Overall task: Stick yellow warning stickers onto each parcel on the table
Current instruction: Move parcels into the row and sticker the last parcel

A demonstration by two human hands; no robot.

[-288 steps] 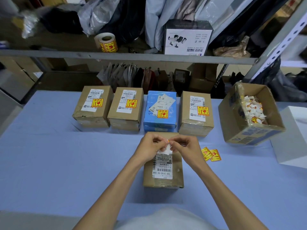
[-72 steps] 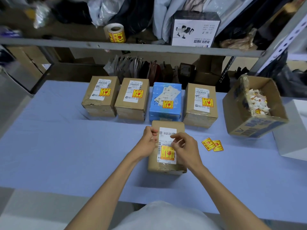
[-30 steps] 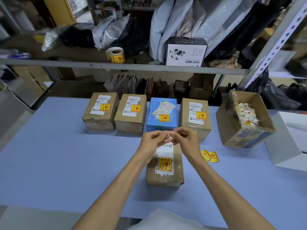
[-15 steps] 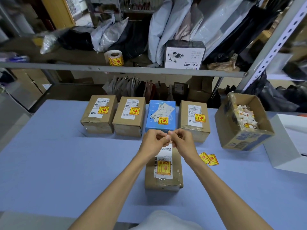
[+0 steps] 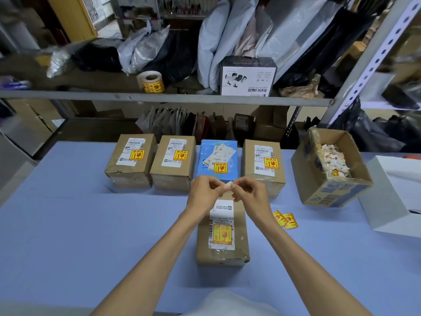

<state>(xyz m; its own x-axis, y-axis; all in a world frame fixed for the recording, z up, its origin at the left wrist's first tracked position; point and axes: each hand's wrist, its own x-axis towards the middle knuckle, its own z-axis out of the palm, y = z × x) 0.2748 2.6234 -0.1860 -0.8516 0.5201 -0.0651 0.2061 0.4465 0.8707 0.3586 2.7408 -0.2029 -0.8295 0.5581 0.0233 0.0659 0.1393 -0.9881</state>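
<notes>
A brown parcel lies in front of me with a yellow warning sticker on its white label. Above its far end, my left hand and my right hand pinch a small white paper scrap between their fingertips. Behind stand three brown parcels and a blue parcel, each bearing a yellow sticker. Two loose yellow stickers lie on the blue table to the right.
An open cardboard box holding crumpled backing scraps sits tilted at the right. A white box is at the far right edge. A sticker roll and a printed carton stand on the metal shelf behind.
The sticker went onto the near parcel's label. Both hands then lifted off the parcel and came together above its far end, pinching a white scrap; they have barely moved in the last second.
</notes>
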